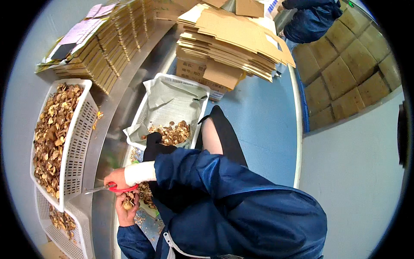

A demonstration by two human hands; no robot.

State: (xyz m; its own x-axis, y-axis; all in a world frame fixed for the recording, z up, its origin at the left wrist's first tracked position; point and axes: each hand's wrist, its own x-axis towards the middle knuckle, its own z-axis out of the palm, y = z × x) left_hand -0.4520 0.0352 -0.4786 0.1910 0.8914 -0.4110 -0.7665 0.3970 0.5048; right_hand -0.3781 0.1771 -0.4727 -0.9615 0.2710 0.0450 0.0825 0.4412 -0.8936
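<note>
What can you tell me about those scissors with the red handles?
The scissors have bright red loop handles, plastic by the look, and slim silver metal blades. They lie roughly level, blades pointing to the picture's left over the steel trough. One hand, with a white cuff at its wrist, holds the handles from above. The other hand sits just below, holding a small brown mushroom piece. Whether the blades are parted is too small to tell.

We see a long steel bench [129, 82] running away from us. On it, just left of its shiny central strip, sits a white perforated plastic basket [75, 146] of dried brown mushroom pieces. Beyond that basket lie stacked flat brown boxes [108, 52]. Right of the strip a paper-lined white basket [172, 108] seems to rest.
</note>
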